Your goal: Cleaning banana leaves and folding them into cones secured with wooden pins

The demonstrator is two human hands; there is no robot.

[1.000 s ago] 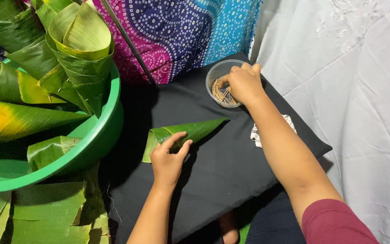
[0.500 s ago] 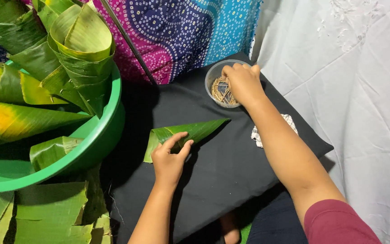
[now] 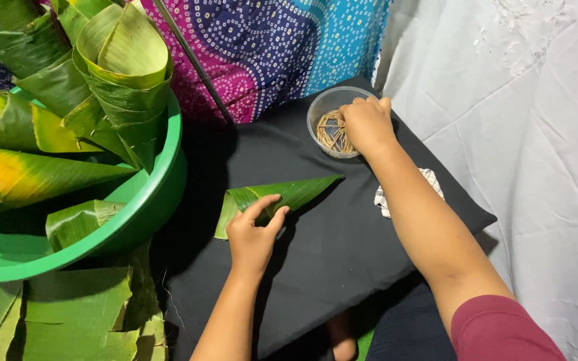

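Left hand (image 3: 252, 235): pressed flat on the wide end of the leaf cone (image 3: 277, 196), fingers spread over it
Right hand (image 3: 367, 124): reached into the clear bowl (image 3: 320, 109), fingers curled down on the sticks (image 3: 331, 131); whether it gripped one cannot be told
Leaf cone: lay on the black cushion (image 3: 329, 254), tip pointing toward the bowl
Rag (image 3: 381, 198): beside the right forearm
Green basin (image 3: 138, 217): left of the cushion, stacked with rolled cones (image 3: 125, 73)
Cut leaves (image 3: 75, 321): below the basin

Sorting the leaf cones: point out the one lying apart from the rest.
The banana-leaf cone flat on the black cushion, pinned by the left hand; the others sit in the green basin.
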